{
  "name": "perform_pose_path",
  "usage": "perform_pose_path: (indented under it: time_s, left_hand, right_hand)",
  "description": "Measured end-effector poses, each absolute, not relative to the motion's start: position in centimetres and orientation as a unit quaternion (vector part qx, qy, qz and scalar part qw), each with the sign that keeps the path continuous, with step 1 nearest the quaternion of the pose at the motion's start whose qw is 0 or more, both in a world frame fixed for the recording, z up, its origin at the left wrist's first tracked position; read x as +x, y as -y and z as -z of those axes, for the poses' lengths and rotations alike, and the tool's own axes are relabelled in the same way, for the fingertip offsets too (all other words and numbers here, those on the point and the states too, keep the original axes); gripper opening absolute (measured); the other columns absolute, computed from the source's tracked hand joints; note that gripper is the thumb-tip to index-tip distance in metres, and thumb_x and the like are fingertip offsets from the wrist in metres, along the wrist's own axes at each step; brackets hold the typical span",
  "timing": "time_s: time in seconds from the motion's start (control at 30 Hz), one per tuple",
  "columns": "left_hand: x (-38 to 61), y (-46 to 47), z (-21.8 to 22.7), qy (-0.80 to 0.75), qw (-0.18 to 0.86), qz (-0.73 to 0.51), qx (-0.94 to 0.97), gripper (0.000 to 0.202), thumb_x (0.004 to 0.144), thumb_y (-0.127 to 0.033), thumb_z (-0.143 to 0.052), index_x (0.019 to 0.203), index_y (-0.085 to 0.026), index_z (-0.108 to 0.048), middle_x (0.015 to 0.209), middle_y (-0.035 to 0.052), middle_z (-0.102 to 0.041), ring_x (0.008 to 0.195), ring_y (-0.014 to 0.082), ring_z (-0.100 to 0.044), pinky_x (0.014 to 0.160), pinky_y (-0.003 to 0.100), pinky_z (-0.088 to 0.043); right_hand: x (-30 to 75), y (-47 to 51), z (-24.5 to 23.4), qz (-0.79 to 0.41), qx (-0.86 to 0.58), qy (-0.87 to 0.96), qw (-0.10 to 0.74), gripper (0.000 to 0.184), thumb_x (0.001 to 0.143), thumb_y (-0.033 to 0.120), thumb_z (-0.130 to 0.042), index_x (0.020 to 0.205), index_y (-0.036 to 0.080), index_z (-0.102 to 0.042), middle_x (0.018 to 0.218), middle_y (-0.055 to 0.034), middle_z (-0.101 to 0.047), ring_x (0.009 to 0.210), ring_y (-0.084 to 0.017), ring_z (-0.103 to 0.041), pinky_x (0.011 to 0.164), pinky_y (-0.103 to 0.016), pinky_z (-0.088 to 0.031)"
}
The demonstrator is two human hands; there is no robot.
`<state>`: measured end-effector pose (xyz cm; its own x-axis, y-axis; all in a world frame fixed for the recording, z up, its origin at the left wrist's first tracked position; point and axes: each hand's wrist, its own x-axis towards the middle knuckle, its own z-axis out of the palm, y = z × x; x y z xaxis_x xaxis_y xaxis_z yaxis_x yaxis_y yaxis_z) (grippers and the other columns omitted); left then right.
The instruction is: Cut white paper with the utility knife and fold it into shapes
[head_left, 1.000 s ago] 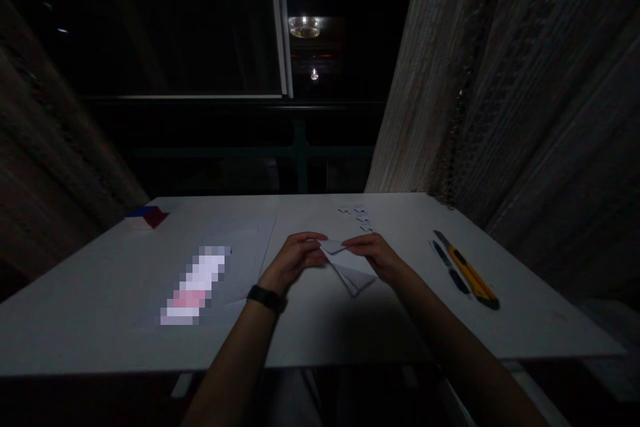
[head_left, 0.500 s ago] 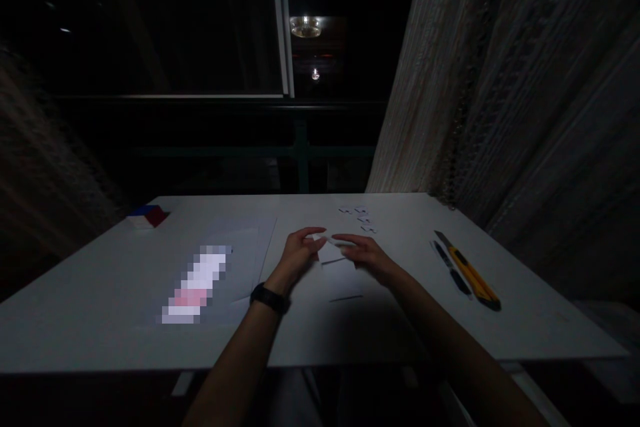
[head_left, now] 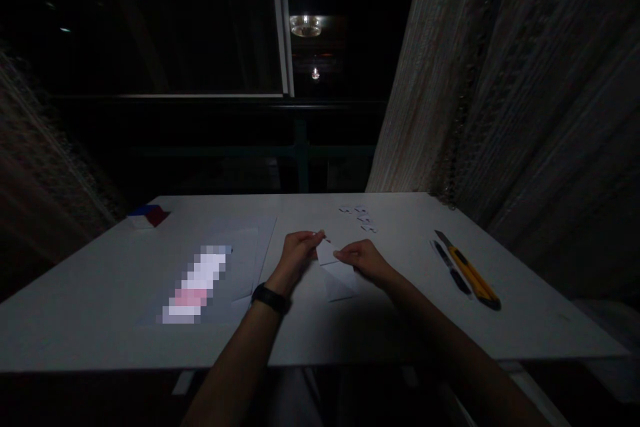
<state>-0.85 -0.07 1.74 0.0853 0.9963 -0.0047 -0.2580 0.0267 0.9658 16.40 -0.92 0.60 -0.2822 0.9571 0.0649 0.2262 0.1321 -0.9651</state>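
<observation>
A small white piece of paper is held up between my two hands over the table. My left hand pinches its upper left corner, where a small dark and reddish mark shows. My right hand grips its right lower edge between thumb and fingers. Beneath it a second white paper lies on the table, partly covered by the held one. Just beyond my hands lie several small paper pieces with dark marks.
On the white table a yellow utility knife and a dark pen lie at the right. Larger white sheets lie left, beside a bright blurred-out phone-like shape. A coloured cube sits far left. Curtains hang at the sides.
My right hand has slid down from the paper's top to its lower right edge. The held paper is now spread between both hands, and the left hand pinches its top corner.
</observation>
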Motion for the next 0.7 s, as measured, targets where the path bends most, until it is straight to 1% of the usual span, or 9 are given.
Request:
perform_pose_path:
  time_s: [0.13, 0.23, 0.33, 0.43, 0.57, 0.7]
  left_hand:
    - [-0.9, 0.1, -1.9, -0.411, 0.587, -0.529, 0.456, 0.032, 0.059, -0.037, -0.074, 0.071, -0.008, -0.069, 0.070, 0.0107, -0.067, 0.059, 0.0144, -0.060, 0.055, 0.024, -0.047]
    - [-0.9, 0.2, -2.1, -0.404, 0.592, -0.533, 0.449, 0.033, 0.061, -0.036, -0.072, 0.078, -0.007, -0.069, 0.079, 0.0132, -0.068, 0.066, 0.0165, -0.062, 0.060, 0.025, -0.048]
    - [-0.9, 0.4, -2.3, -0.394, 0.595, -0.545, 0.440, 0.036, 0.063, -0.033, -0.071, 0.088, -0.008, -0.067, 0.084, 0.0143, -0.069, 0.070, 0.0171, -0.063, 0.062, 0.026, -0.049]
    - [-1.0, 0.4, -2.5, -0.373, 0.609, -0.550, 0.433, 0.039, 0.063, -0.029, -0.071, 0.097, -0.009, -0.065, 0.086, 0.0137, -0.069, 0.073, 0.0185, -0.064, 0.065, 0.028, -0.049]
    - [-1.2, 0.5, -2.7, -0.351, 0.632, -0.548, 0.420, 0.040, 0.062, -0.023, -0.069, 0.099, -0.009, -0.064, 0.085, 0.0124, -0.069, 0.068, 0.0193, -0.065, 0.064, 0.031, -0.051]
    - [-1.2, 0.6, -2.8, -0.350, 0.628, -0.549, 0.426, 0.041, 0.062, -0.022, -0.069, 0.102, -0.010, -0.063, 0.088, 0.0125, -0.068, 0.070, 0.0186, -0.065, 0.064, 0.028, -0.051]
  right_hand:
    - [16.3, 0.9, -0.6, -0.475, -0.463, 0.640, 0.387, 0.038, 0.060, 0.048, -0.066, 0.059, 0.011, -0.066, 0.048, 0.0008, -0.054, 0.047, -0.009, -0.042, 0.048, -0.023, -0.031]
    - [16.4, 0.8, -0.5, -0.492, -0.451, 0.627, 0.402, 0.037, 0.060, 0.047, -0.067, 0.062, 0.011, -0.067, 0.052, 0.0000, -0.057, 0.049, -0.010, -0.045, 0.050, -0.023, -0.033]
    - [16.4, 0.8, -0.5, -0.509, -0.453, 0.607, 0.409, 0.036, 0.059, 0.047, -0.068, 0.062, 0.011, -0.066, 0.049, 0.0009, -0.055, 0.046, -0.008, -0.043, 0.048, -0.023, -0.032]
    - [16.6, 0.8, -0.4, -0.541, -0.448, 0.574, 0.422, 0.038, 0.058, 0.048, -0.069, 0.061, 0.010, -0.065, 0.048, 0.0009, -0.054, 0.044, -0.008, -0.042, 0.046, -0.022, -0.031]
    - [16.7, 0.6, -0.1, -0.604, -0.423, 0.518, 0.433, 0.041, 0.056, 0.050, -0.071, 0.066, 0.010, -0.066, 0.053, -0.0013, -0.059, 0.046, -0.009, -0.048, 0.047, -0.022, -0.034]
    - [16.7, 0.5, 0.0, -0.621, -0.415, 0.507, 0.430, 0.041, 0.056, 0.049, -0.072, 0.067, 0.010, -0.066, 0.055, -0.0023, -0.061, 0.047, -0.010, -0.050, 0.047, -0.022, -0.036]
